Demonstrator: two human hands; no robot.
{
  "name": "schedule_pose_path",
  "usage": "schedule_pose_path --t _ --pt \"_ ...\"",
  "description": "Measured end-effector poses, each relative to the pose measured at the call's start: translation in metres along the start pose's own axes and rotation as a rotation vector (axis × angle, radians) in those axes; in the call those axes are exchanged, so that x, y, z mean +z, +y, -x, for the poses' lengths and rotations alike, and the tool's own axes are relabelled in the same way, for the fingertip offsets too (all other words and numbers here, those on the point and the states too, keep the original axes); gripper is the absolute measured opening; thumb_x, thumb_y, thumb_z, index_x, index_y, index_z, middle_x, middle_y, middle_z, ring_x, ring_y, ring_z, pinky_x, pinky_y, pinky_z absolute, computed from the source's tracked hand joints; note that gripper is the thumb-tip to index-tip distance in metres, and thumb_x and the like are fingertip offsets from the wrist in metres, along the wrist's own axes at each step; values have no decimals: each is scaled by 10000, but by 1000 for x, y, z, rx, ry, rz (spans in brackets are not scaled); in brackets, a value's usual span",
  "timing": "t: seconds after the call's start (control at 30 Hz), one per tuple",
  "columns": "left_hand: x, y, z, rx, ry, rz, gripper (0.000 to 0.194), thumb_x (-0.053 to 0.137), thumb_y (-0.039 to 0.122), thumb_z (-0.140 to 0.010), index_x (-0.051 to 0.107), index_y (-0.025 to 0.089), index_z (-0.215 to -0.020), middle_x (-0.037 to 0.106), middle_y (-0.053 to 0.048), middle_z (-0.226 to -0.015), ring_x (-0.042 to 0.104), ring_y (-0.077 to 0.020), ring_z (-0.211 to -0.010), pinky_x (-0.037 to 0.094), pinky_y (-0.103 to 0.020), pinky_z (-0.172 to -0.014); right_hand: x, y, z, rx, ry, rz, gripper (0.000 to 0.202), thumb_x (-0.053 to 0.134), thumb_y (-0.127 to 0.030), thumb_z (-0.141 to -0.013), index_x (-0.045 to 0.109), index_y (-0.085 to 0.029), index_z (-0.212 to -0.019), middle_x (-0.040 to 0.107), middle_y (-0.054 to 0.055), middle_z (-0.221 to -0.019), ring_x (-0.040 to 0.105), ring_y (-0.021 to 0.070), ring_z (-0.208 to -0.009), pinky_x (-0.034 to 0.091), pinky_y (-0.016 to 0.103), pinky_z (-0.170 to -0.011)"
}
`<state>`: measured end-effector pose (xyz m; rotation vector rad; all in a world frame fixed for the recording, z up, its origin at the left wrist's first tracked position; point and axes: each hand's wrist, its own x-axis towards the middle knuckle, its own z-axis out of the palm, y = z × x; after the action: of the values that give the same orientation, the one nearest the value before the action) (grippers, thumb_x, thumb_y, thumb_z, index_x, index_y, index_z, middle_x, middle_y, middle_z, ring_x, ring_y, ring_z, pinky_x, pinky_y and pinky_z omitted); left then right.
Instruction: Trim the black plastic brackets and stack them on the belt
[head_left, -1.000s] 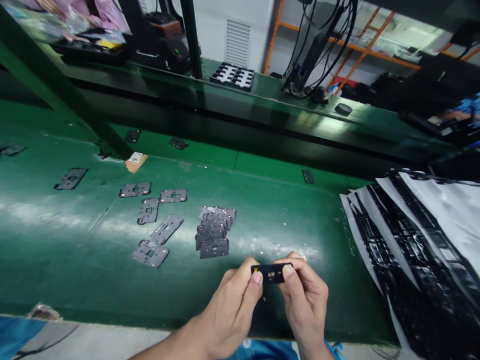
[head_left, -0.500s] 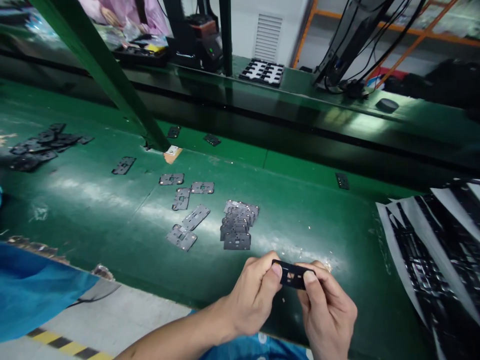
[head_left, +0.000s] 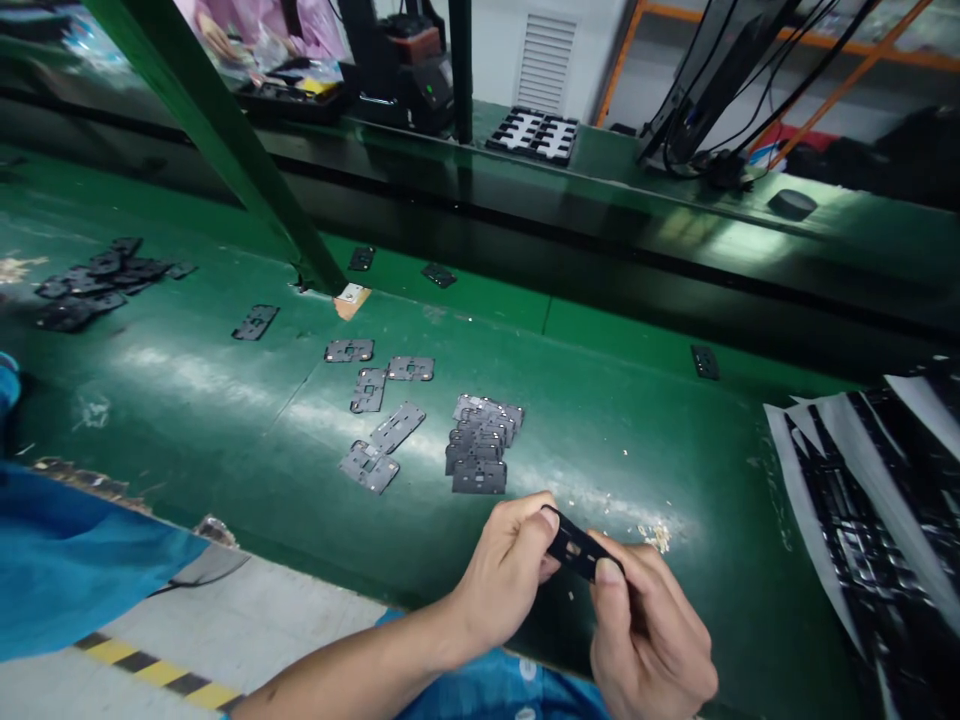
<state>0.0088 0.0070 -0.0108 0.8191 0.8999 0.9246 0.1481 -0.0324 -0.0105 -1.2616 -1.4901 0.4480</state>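
Between my two hands is a thin black plastic plate (head_left: 576, 549) with small cut-outs, held tilted over the near edge of the bench. My left hand (head_left: 506, 570) pinches its left end, thumb on top. My right hand (head_left: 654, 620) grips the right end, its thumb pressed on the face and the fingers curled behind. Just beyond my left hand lies an overlapping stack of similar plates (head_left: 480, 447). To the left of that stack, several loose plates (head_left: 370, 466) are spread on the green bench (head_left: 285, 480).
A heap of black plates (head_left: 97, 285) lies far left. A green post (head_left: 225, 150) rises from the bench. Sheets with black strips (head_left: 855, 520) cover the right side. Tiny pale scraps (head_left: 656, 537) lie beyond my right hand. Another person's pink sleeve (head_left: 319, 30) shows across the bench.
The held plate has tilted, its right end now lower, and my right hand has shifted down slightly with it. The whole view has moved a little.
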Motion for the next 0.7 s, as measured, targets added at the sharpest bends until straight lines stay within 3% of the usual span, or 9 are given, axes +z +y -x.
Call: schedule_pose_path --t 0.07,0.2,0.3,0.47,0.7 --pt "2 4 0 -72 46 52 431 496 472 -997 312 246 -679 264 101 -559 236 -71 -478 197 -204 -448 0 -1 -2 46 -37 -8 293 616 -89 -987 783 -248 -1168 714 40 -876 650 170 -681 520 291 -612" --pt "2 12 8 -165 91 46 390 507 445 -985 323 238 -710 305 97 -592 274 -63 -489 215 -183 -460 -6 -4 -9 396 -154 -139 179 616 -273 -1051 789 -239 -1079 633 2 -762 554 112 -527 460 236 -487" --pt "-1 14 14 -197 67 22 380 492 452 -1023 349 230 -749 341 91 -622 283 -66 -525 221 -175 -480 -11 -6 -13 564 -207 -293 203 637 -362 -1054 782 -225 -1089 607 -7 -742 513 85 -503 448 210 -471" --pt "-5 10 18 -128 11 -59 384 425 449 -1089 343 232 -783 316 90 -650 283 -78 -564 226 -180 -501 -13 -2 -13 666 -256 -373 239 652 -418 -1047 774 -216 -1084 613 -2 -729 512 86 -539 456 198 -503" --pt "-9 2 16 5 4 -271 378 365 387 -1126 367 230 -782 359 80 -645 333 -89 -560 255 -222 -528 -5 14 -10 765 -197 -367 279 682 -466 -1008 770 -202 -989 636 16 -755 512 106 -566 434 195 -488"
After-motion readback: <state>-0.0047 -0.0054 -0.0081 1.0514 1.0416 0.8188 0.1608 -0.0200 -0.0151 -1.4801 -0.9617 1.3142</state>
